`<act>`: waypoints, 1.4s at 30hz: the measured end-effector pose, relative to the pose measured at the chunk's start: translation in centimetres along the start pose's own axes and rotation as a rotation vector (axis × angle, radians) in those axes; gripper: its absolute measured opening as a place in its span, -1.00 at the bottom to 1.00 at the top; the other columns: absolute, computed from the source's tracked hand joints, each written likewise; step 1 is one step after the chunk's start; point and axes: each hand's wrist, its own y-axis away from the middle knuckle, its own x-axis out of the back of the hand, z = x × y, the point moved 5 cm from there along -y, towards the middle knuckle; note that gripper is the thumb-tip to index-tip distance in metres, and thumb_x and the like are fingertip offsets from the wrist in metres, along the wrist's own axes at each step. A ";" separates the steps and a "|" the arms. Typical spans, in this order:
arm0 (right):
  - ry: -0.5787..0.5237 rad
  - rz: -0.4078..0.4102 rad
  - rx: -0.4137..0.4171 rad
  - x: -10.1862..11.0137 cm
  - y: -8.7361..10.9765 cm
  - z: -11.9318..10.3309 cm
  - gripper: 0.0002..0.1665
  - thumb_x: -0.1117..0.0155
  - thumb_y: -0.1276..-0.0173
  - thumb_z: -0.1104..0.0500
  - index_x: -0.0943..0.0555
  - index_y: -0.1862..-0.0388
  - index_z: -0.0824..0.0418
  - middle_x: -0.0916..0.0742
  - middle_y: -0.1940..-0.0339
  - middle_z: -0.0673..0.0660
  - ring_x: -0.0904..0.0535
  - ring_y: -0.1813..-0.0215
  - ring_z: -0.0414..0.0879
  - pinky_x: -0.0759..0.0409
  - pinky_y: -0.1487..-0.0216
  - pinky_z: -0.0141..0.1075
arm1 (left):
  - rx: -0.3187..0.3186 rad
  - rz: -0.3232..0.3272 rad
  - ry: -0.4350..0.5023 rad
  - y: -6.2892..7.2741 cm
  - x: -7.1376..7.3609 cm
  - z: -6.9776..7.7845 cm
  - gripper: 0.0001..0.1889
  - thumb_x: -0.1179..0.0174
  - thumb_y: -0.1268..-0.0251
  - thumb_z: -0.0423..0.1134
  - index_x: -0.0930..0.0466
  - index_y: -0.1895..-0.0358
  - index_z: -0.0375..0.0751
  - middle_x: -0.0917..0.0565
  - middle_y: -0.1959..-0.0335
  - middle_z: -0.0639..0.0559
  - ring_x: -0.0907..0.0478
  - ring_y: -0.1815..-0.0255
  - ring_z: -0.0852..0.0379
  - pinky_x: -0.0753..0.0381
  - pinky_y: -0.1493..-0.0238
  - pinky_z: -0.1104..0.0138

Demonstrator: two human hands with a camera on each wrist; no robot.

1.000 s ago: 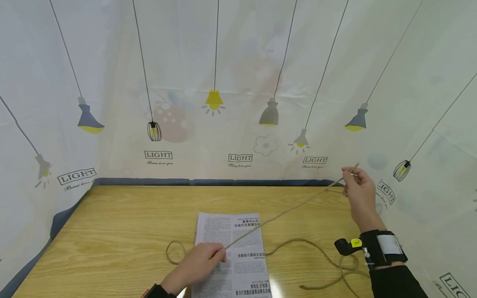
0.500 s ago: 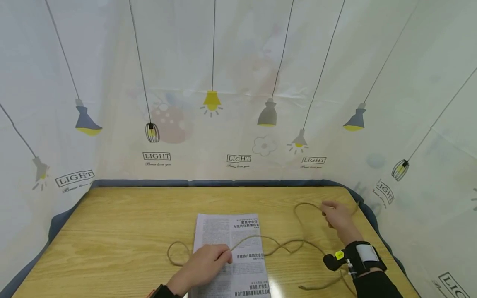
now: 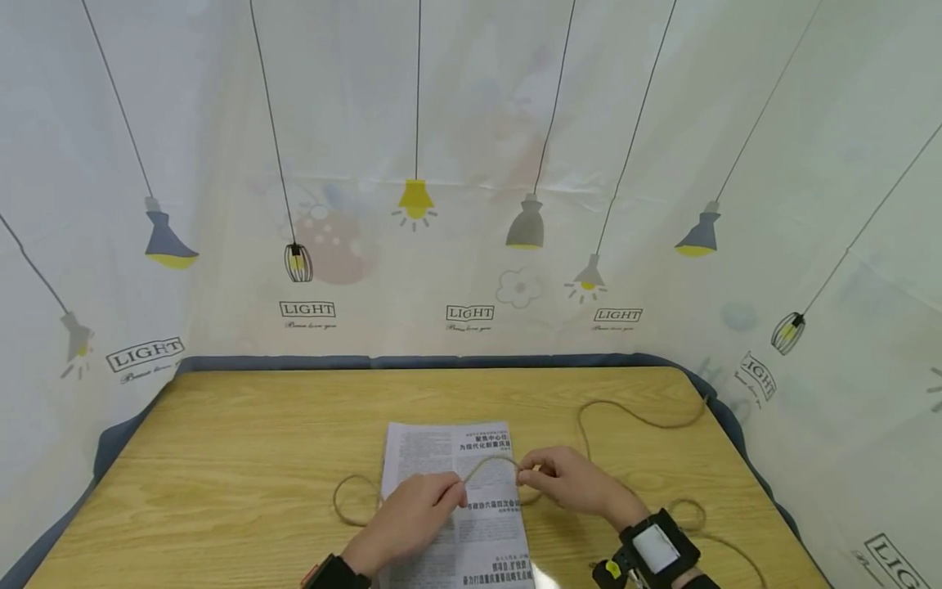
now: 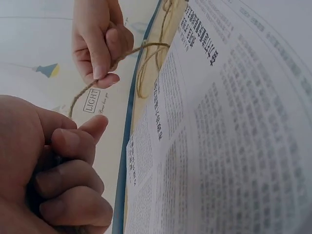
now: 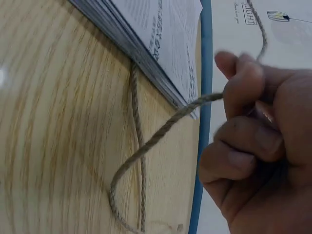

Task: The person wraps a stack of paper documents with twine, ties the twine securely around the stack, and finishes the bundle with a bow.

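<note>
A thin twine rope (image 3: 491, 457) arches between my two hands above a stack of folded newspapers (image 3: 423, 450). My left hand (image 3: 415, 514), over the left part of the stack, grips the rope with curled fingers, as the left wrist view shows. At the stack's right edge, my right hand (image 3: 570, 484) pinches the same rope (image 5: 168, 126) between thumb and forefinger. Another stretch of rope goes under the stack, with a loop poking out on the left. Whatever lies inside my left fist is hidden.
Wood-grain table (image 3: 257, 442) lies under everything. Loose rope (image 3: 655, 424) curves across its right side, reaching the right edge. A pale curtain (image 3: 383, 123) printed with hanging lamps surrounds the table at the back and sides.
My right hand has come down and left from the far right of the table to the stack. The once taut rope now arches slackly between the hands. My left hand has shifted slightly right.
</note>
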 end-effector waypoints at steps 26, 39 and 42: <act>0.488 0.629 -0.094 7.7 3.9 6.3 -0.89 -0.23 -0.39 0.26 -0.65 0.15 0.22 -0.72 0.16 0.19 -0.63 0.07 0.16 -0.56 0.07 0.07 | -0.044 0.278 -0.038 1.7 4.1 -0.8 -0.82 -0.07 -0.45 -0.29 -0.65 0.09 0.05 -0.67 0.12 0.08 -0.42 0.37 0.31 -0.43 0.31 0.41; 0.559 0.566 -0.275 7.5 4.6 9.4 -0.93 -0.32 -0.31 0.22 -0.73 0.27 0.12 -0.77 0.33 0.07 -0.63 0.32 -0.02 -0.54 0.30 -0.07 | -0.046 0.273 -0.047 2.0 4.2 -1.4 -0.86 -0.12 -0.42 -0.29 -0.67 0.14 -0.06 -0.70 0.16 0.01 -0.31 0.54 0.34 -0.35 0.42 0.44; 0.529 0.532 -0.318 7.2 4.3 10.2 -0.92 -0.30 -0.32 0.21 -0.72 0.25 0.12 -0.77 0.32 0.06 -0.63 0.32 -0.05 -0.55 0.27 -0.06 | -0.044 0.260 -0.041 2.1 4.1 -1.6 -0.86 -0.11 -0.42 -0.28 -0.67 0.14 -0.09 -0.70 0.16 0.00 -0.30 0.56 0.35 -0.35 0.44 0.44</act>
